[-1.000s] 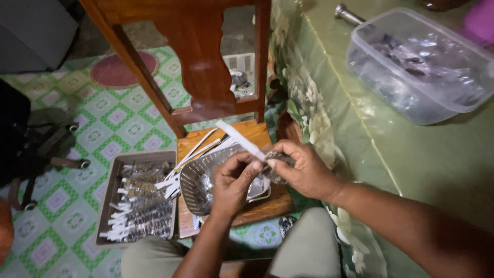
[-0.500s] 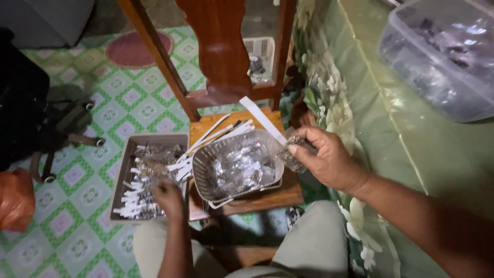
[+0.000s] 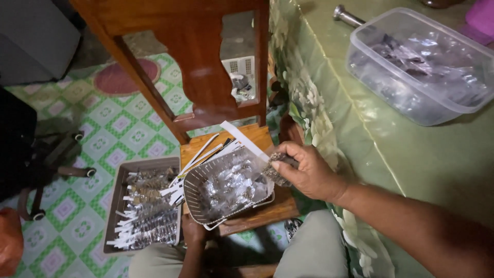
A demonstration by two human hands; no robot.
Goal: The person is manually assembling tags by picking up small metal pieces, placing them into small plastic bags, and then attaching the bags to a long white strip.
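Right hand (image 3: 309, 175) centre frame, fingers pinched shut on small dark packet (image 3: 275, 167) at right rim of basket (image 3: 193, 193). Left hand (image 3: 193, 231) lower centre, under basket edge, grip unclear. Tray (image 3: 117, 206) lower left; clear tub (image 3: 360, 77) upper right.

Green-patterned tiled floor (image 3: 110, 128), wooden chair (image 3: 206, 82), table under green floral cloth (image 3: 411, 154), dim light
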